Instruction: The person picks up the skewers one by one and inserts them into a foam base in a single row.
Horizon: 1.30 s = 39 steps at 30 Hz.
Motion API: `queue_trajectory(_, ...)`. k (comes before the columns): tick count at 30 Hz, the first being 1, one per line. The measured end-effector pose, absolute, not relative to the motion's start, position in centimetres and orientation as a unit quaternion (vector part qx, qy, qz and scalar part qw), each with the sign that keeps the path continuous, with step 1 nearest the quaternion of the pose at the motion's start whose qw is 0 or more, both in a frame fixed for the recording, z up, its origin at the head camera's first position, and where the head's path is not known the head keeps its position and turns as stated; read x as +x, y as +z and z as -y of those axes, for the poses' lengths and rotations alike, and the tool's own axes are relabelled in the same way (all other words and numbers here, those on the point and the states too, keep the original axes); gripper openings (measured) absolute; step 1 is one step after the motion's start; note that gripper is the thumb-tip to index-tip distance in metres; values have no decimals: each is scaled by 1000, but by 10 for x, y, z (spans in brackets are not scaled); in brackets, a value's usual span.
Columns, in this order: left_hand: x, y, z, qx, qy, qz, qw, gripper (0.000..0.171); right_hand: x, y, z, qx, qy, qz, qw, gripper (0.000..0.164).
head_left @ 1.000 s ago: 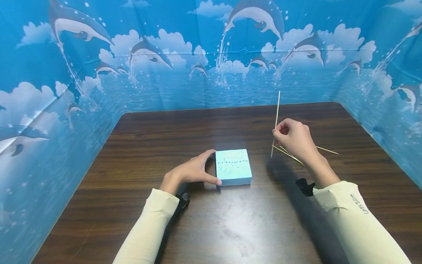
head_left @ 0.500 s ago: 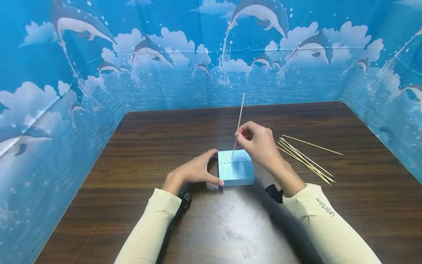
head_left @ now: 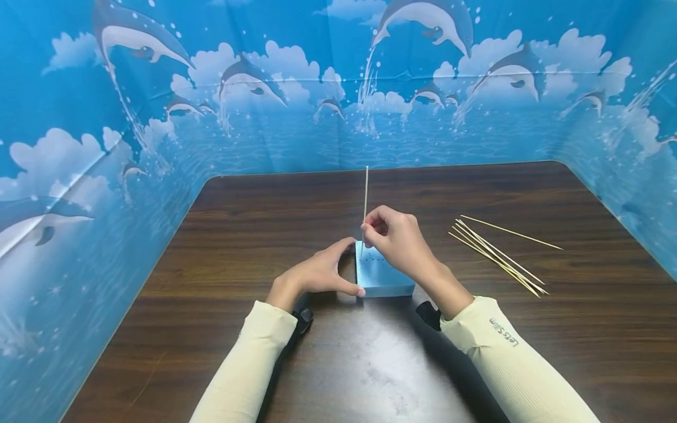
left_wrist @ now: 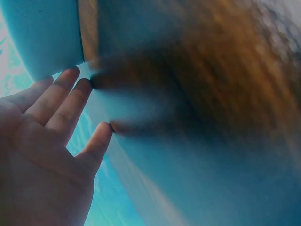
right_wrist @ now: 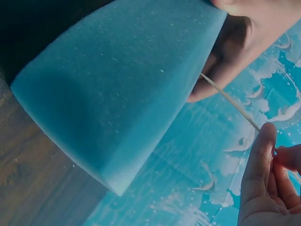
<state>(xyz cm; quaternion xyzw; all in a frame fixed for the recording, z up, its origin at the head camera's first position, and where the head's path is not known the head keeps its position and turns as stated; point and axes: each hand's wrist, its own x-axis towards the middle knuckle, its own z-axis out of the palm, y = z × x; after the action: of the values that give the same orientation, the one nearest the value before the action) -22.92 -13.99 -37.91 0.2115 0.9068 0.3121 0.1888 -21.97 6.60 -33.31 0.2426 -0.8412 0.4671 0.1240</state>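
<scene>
A light-blue foam block [head_left: 388, 281] with a row of small dark holes across its top lies on the brown table. My left hand [head_left: 319, 271] holds the block at its left side, thumb at the front corner and fingers at the back corner. Between thumb and fingertips, my right hand [head_left: 400, 239] pinches a thin bamboo skewer [head_left: 366, 191], which stands nearly upright over the block's left part. Its lower end meets the block's top near the row of holes; in the right wrist view the skewer [right_wrist: 230, 100] reaches the block's edge, and whether it has gone in cannot be seen.
Several bamboo skewers [head_left: 497, 257] lie in a loose bundle on the table to the right. One single skewer [head_left: 513, 232] lies apart just behind them. A blue dolphin-print cloth [head_left: 296, 135] surrounds the table's back and sides.
My right hand has carried the skewer leftward from the bundle to the block, then down toward its left part. The left hand stays at the block's left side.
</scene>
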Motion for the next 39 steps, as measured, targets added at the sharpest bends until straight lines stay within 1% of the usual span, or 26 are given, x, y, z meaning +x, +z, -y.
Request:
queue_trajectory(9, -228, -375, 138, 215, 316, -903, 193, 114, -220, -336, -66, 252, 470, 835, 134, 3)
queue_trajectory(22, -228, -378, 137, 218, 335, -895, 196, 109, -220, -348, -67, 243, 473, 840, 108, 4)
queue_trajectory(31, -231, -375, 134, 227, 350, -885, 205, 105, -221, -353, -66, 257, 463, 843, 97, 3)
queue_trajectory(39, -232, -373, 135, 218, 354, -883, 217, 104, -221, -359, -65, 258, 457, 846, 95, 4)
